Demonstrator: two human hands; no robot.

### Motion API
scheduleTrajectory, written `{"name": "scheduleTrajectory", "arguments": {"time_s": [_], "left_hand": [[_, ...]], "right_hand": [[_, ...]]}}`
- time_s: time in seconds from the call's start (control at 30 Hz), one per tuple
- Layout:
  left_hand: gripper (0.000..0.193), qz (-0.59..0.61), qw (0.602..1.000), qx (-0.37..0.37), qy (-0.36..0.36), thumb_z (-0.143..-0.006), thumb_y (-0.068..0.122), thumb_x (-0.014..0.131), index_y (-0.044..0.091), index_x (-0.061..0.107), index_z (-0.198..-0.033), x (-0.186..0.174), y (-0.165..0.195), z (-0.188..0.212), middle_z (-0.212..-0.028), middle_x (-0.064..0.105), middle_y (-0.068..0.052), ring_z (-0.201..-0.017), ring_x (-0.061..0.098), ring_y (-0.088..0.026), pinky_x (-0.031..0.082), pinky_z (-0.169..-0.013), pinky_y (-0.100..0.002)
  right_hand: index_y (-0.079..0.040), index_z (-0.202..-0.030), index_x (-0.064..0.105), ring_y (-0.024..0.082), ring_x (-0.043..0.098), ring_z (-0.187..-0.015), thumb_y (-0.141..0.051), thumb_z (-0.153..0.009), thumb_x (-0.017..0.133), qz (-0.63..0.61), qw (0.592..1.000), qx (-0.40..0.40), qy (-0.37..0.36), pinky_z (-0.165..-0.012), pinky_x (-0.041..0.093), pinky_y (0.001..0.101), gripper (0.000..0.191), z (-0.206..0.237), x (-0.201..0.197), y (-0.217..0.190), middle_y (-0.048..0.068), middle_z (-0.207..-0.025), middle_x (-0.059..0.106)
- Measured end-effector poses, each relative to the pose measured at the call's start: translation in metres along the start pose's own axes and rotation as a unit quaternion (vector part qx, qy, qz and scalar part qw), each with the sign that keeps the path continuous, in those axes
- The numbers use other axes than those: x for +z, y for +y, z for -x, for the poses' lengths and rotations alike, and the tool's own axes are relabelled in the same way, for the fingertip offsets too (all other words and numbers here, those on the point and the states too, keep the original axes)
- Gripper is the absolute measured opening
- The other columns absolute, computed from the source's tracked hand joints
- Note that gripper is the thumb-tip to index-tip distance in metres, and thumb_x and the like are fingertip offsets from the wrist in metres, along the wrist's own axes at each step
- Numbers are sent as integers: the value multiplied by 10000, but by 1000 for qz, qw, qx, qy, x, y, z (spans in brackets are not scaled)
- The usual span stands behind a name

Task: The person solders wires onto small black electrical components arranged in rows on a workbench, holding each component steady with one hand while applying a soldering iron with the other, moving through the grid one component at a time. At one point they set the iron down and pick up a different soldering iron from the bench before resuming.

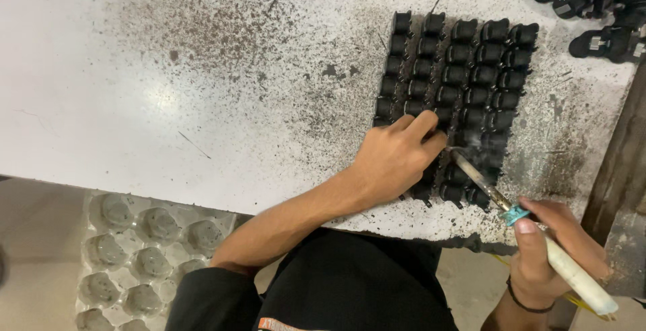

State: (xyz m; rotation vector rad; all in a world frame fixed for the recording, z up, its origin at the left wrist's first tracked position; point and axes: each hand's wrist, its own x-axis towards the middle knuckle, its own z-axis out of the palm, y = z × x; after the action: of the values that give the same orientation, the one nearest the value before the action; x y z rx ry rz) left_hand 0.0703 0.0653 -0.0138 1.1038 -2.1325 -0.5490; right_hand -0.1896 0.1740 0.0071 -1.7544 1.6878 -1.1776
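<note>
A block of several small black parts (464,82) lies in neat rows on the speckled white table (168,82). My left hand (397,159) rests on the near left of the block, fingers bent onto the parts and pressing on them. My right hand (552,250) grips the white handle of a soldering iron (531,230). Its metal shaft slants up and left, and the tip sits among the black parts just right of my left fingers, where a wisp of smoke shows.
A loose heap of similar black parts (592,1) lies at the table's far right corner. A clear plastic tray with round pockets (134,250) sits below the table's near edge at the left. A dark wooden post (619,163) runs along the right side.
</note>
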Motion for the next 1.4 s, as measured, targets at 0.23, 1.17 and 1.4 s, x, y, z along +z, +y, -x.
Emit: {"name": "scheduleTrajectory", "arguments": {"time_s": [0.23,1.17,1.4], "left_hand": [[184,-20,999,26,-20,-747,61,698,37,688,-929,4,1,0,-1012,549,-96,-932,642,-250,590,-684,-365],[86,-4,1000,-18,19,-779,61,691,53,689,-865,18,1,-10,-1014,545,-59,-922,612,-236,557,-638,-370],[156,-9,1000,-8,23,-776,39,678,50,717,-926,16,0,-8,-1038,556,-60,-940,614,-240,559,-653,-363]], "right_hand": [[113,-1143,728,225,682,-866,-240,-1103,725,28,999,-8,-16,-791,514,253,356,0,-2,-8,222,-998,714],[147,-1115,721,245,694,-840,-281,-1141,729,-45,996,-78,14,-820,554,295,428,0,13,24,223,-952,714],[139,-1093,721,253,714,-812,-302,-1141,750,-51,996,-69,19,-790,564,295,444,-1,15,25,220,-918,711]]}}
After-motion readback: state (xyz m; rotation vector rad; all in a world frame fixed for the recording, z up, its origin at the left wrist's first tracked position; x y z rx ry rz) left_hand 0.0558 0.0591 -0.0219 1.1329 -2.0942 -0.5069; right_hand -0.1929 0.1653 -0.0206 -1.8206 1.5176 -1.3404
